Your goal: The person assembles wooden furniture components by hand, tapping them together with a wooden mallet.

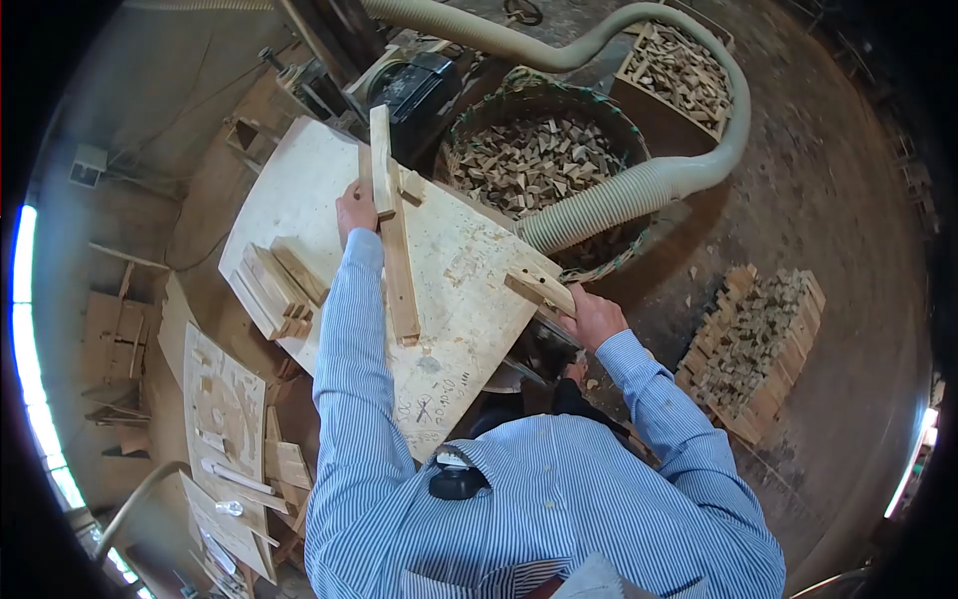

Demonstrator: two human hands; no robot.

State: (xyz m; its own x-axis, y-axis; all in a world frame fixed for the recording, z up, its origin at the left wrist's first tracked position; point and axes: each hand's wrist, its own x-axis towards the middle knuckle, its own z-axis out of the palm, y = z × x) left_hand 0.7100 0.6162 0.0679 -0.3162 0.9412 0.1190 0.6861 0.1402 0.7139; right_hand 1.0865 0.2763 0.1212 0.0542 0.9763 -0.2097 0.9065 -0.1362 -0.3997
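Observation:
My left hand (356, 211) is closed on a wood piece (365, 168) at the far part of the white worktable (459, 235). Beside it a pale wooden bar (380, 150) stands against a long wooden strip (400, 285) fixed on the tabletop. A small wood block (410, 186) lies just right of the bar. At the table's right edge, my right hand (597, 317) is wrapped round the end of a short wooden bar (540, 288) with dark holes in it. Part of its fingers is hidden. Several stacked wood strips (274, 290) lie left of my left forearm.
Behind the table are a dark machine (414, 88) and a ribbed hose (609, 205) crossing a basket (457, 140) of wood offcuts. A crate (677, 75) of offcuts stands beyond. A wood pile (750, 349) lies on the floor at right. Boards (225, 399) lean at lower left.

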